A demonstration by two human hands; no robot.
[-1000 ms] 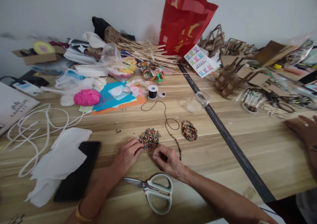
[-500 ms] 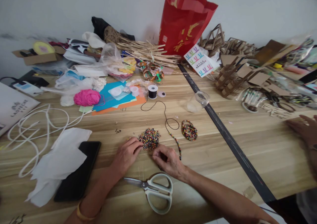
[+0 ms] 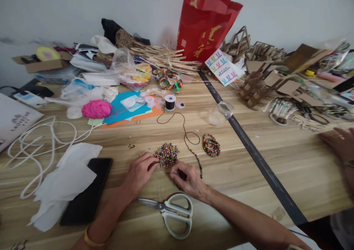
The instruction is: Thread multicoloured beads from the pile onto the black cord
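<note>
A pile of small multicoloured beads (image 3: 166, 155) lies on the table in front of my hands. At its left edge, my left hand (image 3: 140, 172) has thumb and forefinger pinched together; anything between them is too small to make out. Just below the pile, my right hand (image 3: 189, 180) pinches the thin end of a black cord (image 3: 184, 126). That cord runs from a spool (image 3: 170, 102), loops, and carries a row of strung beads (image 3: 197, 158) that passes behind my right hand. A coiled bead strand (image 3: 211, 145) rests to the right.
White-handled scissors (image 3: 177, 215) lie close below my hands. A black tablet-like slab (image 3: 85, 194) sits at left, partly under white paper (image 3: 68, 180). Farther off are a clear jar (image 3: 221, 113), pink yarn (image 3: 96, 109) and a red bag (image 3: 207, 25). Another person's hand (image 3: 339, 143) rests at right.
Almost nothing differs. My left hand has shifted very slightly left at the bead pile; my right hand keeps its pinch in the same place.
</note>
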